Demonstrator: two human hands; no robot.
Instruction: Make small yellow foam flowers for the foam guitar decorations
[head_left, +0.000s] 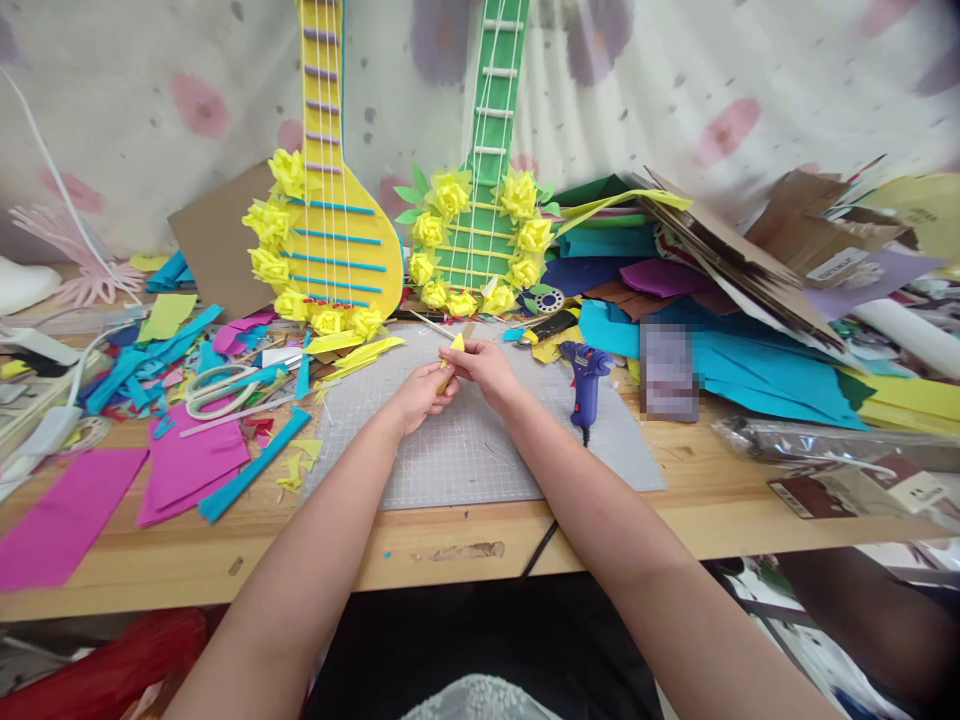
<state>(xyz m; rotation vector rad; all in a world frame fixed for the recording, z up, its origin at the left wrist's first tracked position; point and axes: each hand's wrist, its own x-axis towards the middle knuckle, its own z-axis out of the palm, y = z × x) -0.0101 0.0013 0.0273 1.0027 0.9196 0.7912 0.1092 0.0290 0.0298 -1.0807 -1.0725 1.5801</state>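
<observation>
Your left hand and right hand meet just above centre of the frame, over the grey cutting mat. Both are closed in a pinch on one small yellow paper piece, fingertips nearly touching each other.

Handling, as I judge it: the piece is v. light, thin and soft, probably crepe or foam sheet like the scraps around it. It'll crease or tear if you squeeze hard, and it's not slippery. Best hold is a light fingertip pinch at the lower end w/ the left, while the right works the upper tip.

Long axis runs diagonally: low end down-left inside the left fingers, pointed tip up-right toward the top of the frame. Only the tip and a short strip show; the rest is hidden by the fingers, so exact shape can't be told.

Nearby: a thin white stick lies just above the hands, the blue glue gun stands right of them, scissors lie at mid-left, and the yellow guitar and green guitar w/ paper flowers stand at upper centre.
</observation>
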